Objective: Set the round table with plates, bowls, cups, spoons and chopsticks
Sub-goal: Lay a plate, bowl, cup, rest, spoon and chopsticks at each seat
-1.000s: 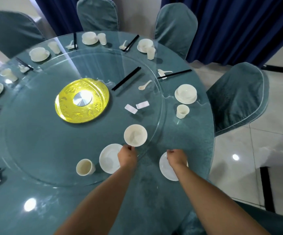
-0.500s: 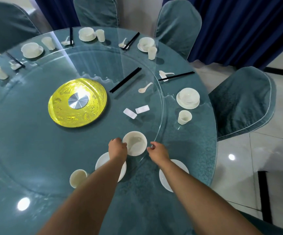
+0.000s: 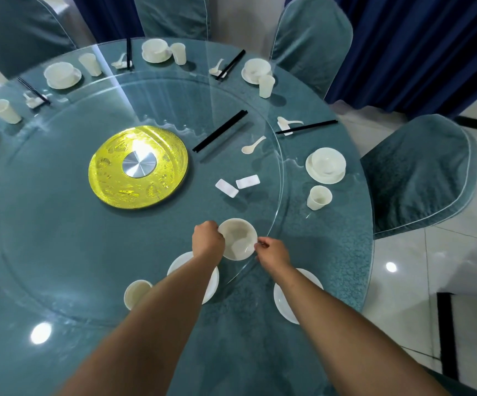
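Observation:
A white bowl (image 3: 237, 238) sits near the edge of the glass turntable (image 3: 60, 252). My left hand (image 3: 207, 241) grips its left rim and my right hand (image 3: 271, 254) pinches its right rim. Below them lie a white plate (image 3: 213, 284) under my left forearm and another plate (image 3: 284, 304) under my right forearm on the teal table (image 3: 331, 252). A white cup (image 3: 135, 294) stands left of the first plate. Loose black chopsticks (image 3: 220, 135), a white spoon (image 3: 253, 145) and two white rests (image 3: 237, 184) lie on the turntable.
A gold centre disc (image 3: 138, 167) marks the turntable's middle. Finished settings ring the table: plate with bowl (image 3: 326, 165), cup (image 3: 318, 198), chopsticks (image 3: 307, 127), and several more at the back and left. Covered chairs (image 3: 420, 172) stand around; tiled floor at right.
My right hand left the near plate and moved up-left to the bowl's right rim. My left hand shifted along the bowl's left side. The view tilted slightly.

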A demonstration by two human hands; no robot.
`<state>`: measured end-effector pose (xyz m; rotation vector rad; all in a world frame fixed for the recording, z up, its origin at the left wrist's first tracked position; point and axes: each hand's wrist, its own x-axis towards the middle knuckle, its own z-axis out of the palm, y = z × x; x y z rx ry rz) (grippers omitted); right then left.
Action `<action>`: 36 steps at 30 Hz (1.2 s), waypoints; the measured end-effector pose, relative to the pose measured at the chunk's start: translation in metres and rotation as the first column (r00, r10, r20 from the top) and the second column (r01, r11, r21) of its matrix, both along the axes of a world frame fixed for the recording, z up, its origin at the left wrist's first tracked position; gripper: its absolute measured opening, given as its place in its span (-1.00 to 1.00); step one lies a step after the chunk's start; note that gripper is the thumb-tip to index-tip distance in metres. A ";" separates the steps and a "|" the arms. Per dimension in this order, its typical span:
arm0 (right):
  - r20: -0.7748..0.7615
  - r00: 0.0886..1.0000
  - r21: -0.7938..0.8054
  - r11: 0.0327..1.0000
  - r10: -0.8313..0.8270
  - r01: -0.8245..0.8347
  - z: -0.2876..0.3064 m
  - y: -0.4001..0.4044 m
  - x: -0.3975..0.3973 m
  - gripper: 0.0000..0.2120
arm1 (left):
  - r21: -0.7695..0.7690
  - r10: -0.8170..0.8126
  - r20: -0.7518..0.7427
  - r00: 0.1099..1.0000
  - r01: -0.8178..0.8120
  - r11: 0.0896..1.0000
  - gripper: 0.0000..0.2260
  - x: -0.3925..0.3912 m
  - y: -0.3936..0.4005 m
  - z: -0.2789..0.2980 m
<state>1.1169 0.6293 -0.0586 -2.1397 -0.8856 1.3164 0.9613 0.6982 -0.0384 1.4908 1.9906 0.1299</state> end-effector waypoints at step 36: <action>0.080 0.895 -0.062 0.894 -0.438 0.443 -0.013 -0.149 0.099 -0.83 | -0.206 -0.206 0.277 0.938 0.267 0.941 -0.72 0.111 -0.115 -0.021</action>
